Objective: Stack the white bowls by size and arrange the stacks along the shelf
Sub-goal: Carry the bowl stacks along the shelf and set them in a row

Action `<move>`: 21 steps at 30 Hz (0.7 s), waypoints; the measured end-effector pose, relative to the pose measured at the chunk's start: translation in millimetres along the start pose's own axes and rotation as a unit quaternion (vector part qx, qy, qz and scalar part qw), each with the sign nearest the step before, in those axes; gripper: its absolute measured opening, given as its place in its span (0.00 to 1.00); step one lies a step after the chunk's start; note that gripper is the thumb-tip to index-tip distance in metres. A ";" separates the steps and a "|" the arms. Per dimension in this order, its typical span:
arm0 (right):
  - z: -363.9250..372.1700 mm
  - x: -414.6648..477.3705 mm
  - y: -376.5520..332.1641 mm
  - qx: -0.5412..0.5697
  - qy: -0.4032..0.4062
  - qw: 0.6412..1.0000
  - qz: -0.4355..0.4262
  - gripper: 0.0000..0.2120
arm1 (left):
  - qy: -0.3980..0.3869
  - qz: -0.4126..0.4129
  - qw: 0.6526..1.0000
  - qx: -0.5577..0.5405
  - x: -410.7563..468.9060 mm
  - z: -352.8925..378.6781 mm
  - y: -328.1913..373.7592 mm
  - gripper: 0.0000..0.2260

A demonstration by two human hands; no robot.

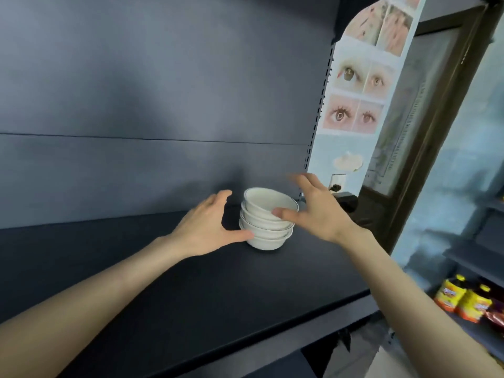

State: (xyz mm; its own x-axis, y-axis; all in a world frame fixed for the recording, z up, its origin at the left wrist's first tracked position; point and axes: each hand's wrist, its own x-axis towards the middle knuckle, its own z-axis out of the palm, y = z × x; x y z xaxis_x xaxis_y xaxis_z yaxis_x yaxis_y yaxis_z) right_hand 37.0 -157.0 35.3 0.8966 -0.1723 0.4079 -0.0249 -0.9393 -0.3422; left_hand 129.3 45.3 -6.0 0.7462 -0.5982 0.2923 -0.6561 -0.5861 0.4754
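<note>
Head view, container: a stack of white bowls (266, 227) stands on the dark shelf (191, 290), towards its right end and near the back panel (136, 91).
Contents: several bowls nest one inside another; the top bowl (268, 200) sits tilted, and its inside shows nothing in it.
Left hand (207, 227): fingers straight and spread on the left of the stack, thumb tip at the lower bowls, touching or just beside them; it grips nothing.
Right hand (319, 211): blurred, fingers splayed wide on the right of the stack, thumb crossing in front of the top bowl's rim; contact cannot be told; it holds nothing.
Surroundings: a slotted upright (319, 105) edges the back panel; beside it hangs a poster of eye pictures (360, 96), then a dark door frame (436, 132).
Lower right: yellow-labelled bottles (463, 298) stand on another shelf, well apart from the stack.
Materials: the bowls are glossy white, round, with a thin dark rim line; the shelf and back panel are matt, flat and grey-blue.
</note>
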 end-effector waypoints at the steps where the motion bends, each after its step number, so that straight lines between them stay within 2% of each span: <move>1: 3.3 5.2 5.6 0.030 -0.006 1.000 -0.005 0.38 | -0.018 -0.011 0.999 -0.040 6.0 7.3 -1.0 0.48; 4: 13.7 18.5 19.2 0.093 -0.047 0.995 -0.009 0.44 | -0.067 -0.042 0.986 -0.149 20.6 28.2 -3.0 0.50; 8: 26.6 31.5 36.4 0.170 -0.100 0.980 -0.017 0.49 | -0.100 -0.065 0.961 -0.250 28.7 49.2 -3.5 0.48; 9: 28.4 34.3 41.1 0.190 -0.112 0.975 -0.017 0.50 | -0.096 -0.070 0.956 -0.268 29.5 52.5 -0.6 0.46; 11: 30.2 39.6 50.1 0.221 -0.136 0.966 -0.020 0.51 | -0.073 -0.058 0.948 -0.306 28.9 54.8 11.8 0.36; 13: 32.2 44.9 57.0 0.245 -0.164 0.955 -0.032 0.51 | -0.055 -0.034 0.946 -0.318 29.6 55.9 24.6 0.30; 16: 36.1 52.8 64.0 0.272 -0.187 0.942 -0.053 0.53 | -0.035 -0.006 0.945 -0.324 30.9 59.8 35.3 0.32; 21: 40.1 62.6 67.9 0.268 -0.180 0.942 -0.086 0.60 | -0.016 -0.048 0.940 -0.338 29.9 64.6 36.6 0.35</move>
State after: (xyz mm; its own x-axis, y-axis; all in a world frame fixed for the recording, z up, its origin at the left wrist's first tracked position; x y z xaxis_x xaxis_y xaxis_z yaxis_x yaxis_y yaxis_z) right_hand 109.1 -219.7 3.7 0.9614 0.1706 0.2159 0.2746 -0.6421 -0.7157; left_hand 120.3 -29.4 -33.5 0.7873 -0.5829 0.2009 -0.3559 -0.1636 0.9201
